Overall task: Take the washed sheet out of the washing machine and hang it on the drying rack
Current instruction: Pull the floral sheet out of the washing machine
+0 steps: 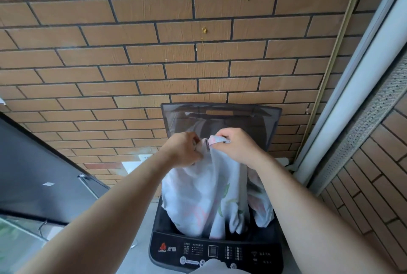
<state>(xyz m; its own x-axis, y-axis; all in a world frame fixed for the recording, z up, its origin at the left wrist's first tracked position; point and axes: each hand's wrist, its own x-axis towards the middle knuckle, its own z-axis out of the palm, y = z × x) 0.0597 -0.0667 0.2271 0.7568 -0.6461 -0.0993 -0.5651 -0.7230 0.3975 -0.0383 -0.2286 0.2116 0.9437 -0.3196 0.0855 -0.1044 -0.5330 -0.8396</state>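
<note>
One pale floral fabric sheet [204,196], bunched, hangs half out of black top-loading washing machine [215,251]. Left hand [182,150] and right hand [235,148] each clench its top edge. Raised tinted lid [220,117] stands behind; brown brick wall [176,53] beyond, white pipe [352,97] at right.

Brown brick wall [198,31], white pipe [337,119] at right, perforated strip [378,102] beside it, dark panel [33,174] left.
</note>
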